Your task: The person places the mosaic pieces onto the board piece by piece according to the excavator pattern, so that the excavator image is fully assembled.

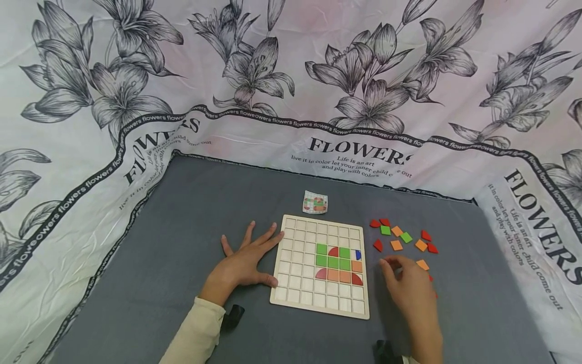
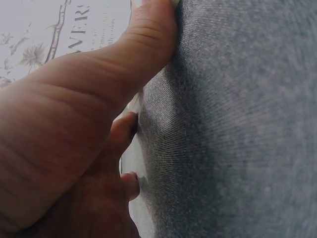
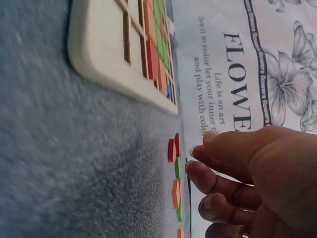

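My left hand [image 1: 245, 263] is spread beside the wooden grid board [image 1: 300, 297], its thumb and a fingertip touching the board's left edge. In the left wrist view the thumb of the left hand [image 2: 74, 109] reaches up past the grey cloth. Green, orange, red and blue pieces fill some cells at the board's right side, among them a blue piece [image 1: 358, 255]. My right hand [image 1: 411, 288] hovers right of the board, fingers loosely bent; in the right wrist view no piece shows in the right hand [image 3: 242, 173].
Loose pieces lie right of the board: red ones such as a red piece [image 1: 378, 245], a green piece [image 1: 406, 237] and an orange piece [image 1: 396, 245]. Some are partly behind the right hand. A small patterned card [image 1: 315, 202] lies beyond the board. Floral cloth [image 1: 273, 136] rises around the grey surface.
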Demonstrator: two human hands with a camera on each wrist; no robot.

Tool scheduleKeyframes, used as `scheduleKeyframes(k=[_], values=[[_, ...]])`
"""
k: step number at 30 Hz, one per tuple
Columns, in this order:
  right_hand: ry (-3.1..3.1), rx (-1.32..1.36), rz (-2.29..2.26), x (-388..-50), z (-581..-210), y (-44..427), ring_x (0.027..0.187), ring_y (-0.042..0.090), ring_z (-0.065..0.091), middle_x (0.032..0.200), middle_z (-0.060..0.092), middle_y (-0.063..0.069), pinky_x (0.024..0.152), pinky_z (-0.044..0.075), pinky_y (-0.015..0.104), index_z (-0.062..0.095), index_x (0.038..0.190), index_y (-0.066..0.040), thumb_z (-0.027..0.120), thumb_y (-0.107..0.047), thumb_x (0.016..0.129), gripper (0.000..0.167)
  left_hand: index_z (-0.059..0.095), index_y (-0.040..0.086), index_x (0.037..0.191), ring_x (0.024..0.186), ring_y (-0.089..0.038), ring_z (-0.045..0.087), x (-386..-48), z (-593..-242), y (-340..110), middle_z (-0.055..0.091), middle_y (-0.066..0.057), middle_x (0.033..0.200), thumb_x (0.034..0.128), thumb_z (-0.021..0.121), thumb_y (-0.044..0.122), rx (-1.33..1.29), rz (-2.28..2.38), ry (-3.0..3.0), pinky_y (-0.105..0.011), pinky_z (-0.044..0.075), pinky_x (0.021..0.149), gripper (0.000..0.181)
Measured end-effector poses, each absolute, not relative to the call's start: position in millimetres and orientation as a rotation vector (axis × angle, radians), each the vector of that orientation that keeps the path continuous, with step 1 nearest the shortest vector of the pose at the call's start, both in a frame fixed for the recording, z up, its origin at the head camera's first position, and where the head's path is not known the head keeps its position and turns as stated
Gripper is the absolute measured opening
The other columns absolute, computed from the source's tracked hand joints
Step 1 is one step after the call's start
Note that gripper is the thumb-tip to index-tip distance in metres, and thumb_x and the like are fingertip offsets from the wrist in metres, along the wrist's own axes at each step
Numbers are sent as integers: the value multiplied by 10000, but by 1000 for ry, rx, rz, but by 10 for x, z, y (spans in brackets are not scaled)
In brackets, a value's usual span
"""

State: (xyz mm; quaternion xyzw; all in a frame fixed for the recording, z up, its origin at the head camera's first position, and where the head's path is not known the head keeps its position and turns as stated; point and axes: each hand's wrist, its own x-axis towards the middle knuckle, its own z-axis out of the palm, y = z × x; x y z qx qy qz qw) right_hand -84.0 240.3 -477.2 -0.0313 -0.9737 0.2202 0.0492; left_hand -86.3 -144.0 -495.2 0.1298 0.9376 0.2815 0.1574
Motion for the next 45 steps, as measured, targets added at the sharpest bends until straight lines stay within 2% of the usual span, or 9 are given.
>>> scheduleKeyframes(k=[7, 15, 21, 25, 29, 34, 37, 41, 45], values=[[-2992, -75, 607, -1009, -4825, 2458, 724, 225, 567, 1008, 709, 140, 577, 444, 348, 718, 1254, -31, 749, -228, 1004, 319, 278, 379, 1689, 1627, -374, -134, -869, -4960, -1450, 128, 99, 1776, 726, 915, 530, 369, 814, 2681, -867, -219, 1050, 1165], [-3006, 30, 525, -1194, -4910, 2516, 829, 318, 603, 1058, 627, 187, 685, 533, 541, 670, 1411, -125, 694, -58, 1014, 402, 265, 383, 1692, 1628, -371, -137, -872, -4975, -1454, 110, 102, 1778, 730, 913, 535, 376, 820, 2674, -863, -230, 1045, 1169], [-3045, 117, 508, -1293, -4964, 2573, 853, 308, 590, 1081, 609, 172, 684, 508, 504, 662, 1460, -183, 703, -82, 1019, 454, 263, 384, 1692, 1628, -364, -139, -864, -4974, -1451, 103, 108, 1778, 738, 914, 526, 377, 833, 2667, -866, -224, 1047, 1164], [-3077, 122, 520, -1354, -4973, 2585, 890, 306, 577, 1054, 614, 151, 707, 502, 514, 667, 1427, -167, 732, -156, 1015, 417, 269, 384, 1691, 1627, -365, -143, -866, -4957, -1457, 108, 106, 1777, 737, 915, 528, 373, 829, 2673, -866, -220, 1050, 1161], [-3074, 72, 561, -1367, -4986, 2579, 930, 326, 589, 1089, 609, 181, 771, 525, 552, 670, 1262, -59, 772, -200, 992, 322, 273, 383, 1690, 1627, -370, -139, -871, -4964, -1461, 110, 104, 1778, 738, 914, 533, 377, 827, 2674, -871, -211, 1050, 1158], [-3073, 53, 612, -1350, -4975, 2567, 887, 308, 553, 1073, 594, 196, 749, 518, 476, 656, 1104, -22, 803, -189, 967, 262, 265, 390, 1691, 1628, -363, -143, -870, -4980, -1464, 107, 108, 1777, 737, 912, 533, 371, 817, 2677, -871, -210, 1052, 1161], [-3060, 114, 634, -1345, -4957, 2560, 871, 294, 571, 1060, 628, 193, 734, 517, 456, 657, 1197, -17, 800, -160, 965, 308, 267, 391, 1690, 1628, -363, -143, -869, -4982, -1465, 107, 108, 1777, 737, 912, 532, 370, 813, 2681, -871, -211, 1052, 1159], [-3029, 215, 615, -1332, -4949, 2553, 910, 315, 614, 1120, 653, 199, 783, 534, 513, 661, 1352, -64, 789, -136, 971, 408, 270, 389, 1690, 1628, -365, -139, -867, -4976, -1461, 110, 106, 1777, 738, 912, 531, 377, 818, 2680, -871, -213, 1049, 1156], [-3036, 205, 603, -1337, -4945, 2525, 933, 326, 591, 1169, 631, 201, 807, 519, 531, 714, 1242, -64, 786, -158, 975, 292, 275, 380, 1690, 1628, -372, -137, -867, -4966, -1468, 113, 97, 1778, 741, 911, 532, 385, 834, 2675, -875, -216, 1042, 1153]])
